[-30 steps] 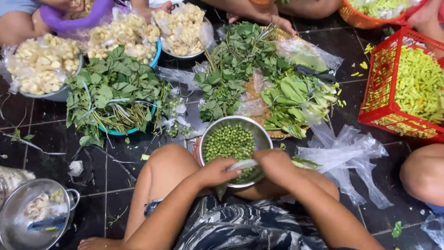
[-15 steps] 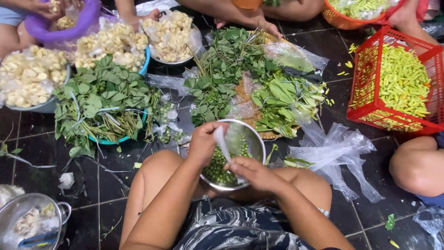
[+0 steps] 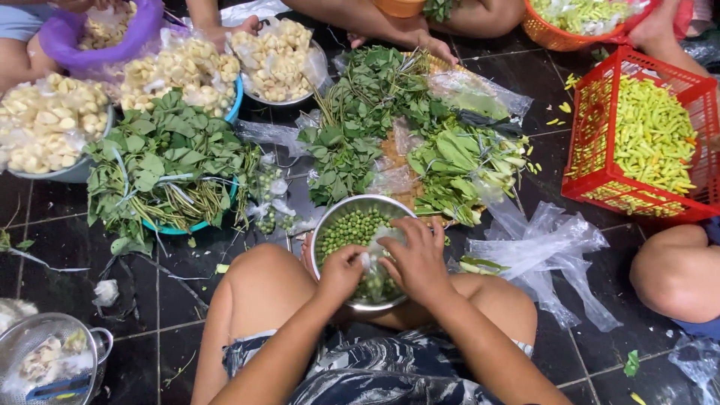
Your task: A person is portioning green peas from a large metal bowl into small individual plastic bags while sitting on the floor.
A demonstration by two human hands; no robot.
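I see my left hand and right hand meeting over the metal bowl of small green peas, which sits between my knees on the dark tiled floor. Both hands are closed on a small clear plastic bag with peas in it, held just above the near side of the bowl. Far left is a blue basin of leafy greens, with bagged pale pieces beyond it. Far right stands a red crate of yellow-green chillies. Loose plastic bags lie just right of my right knee
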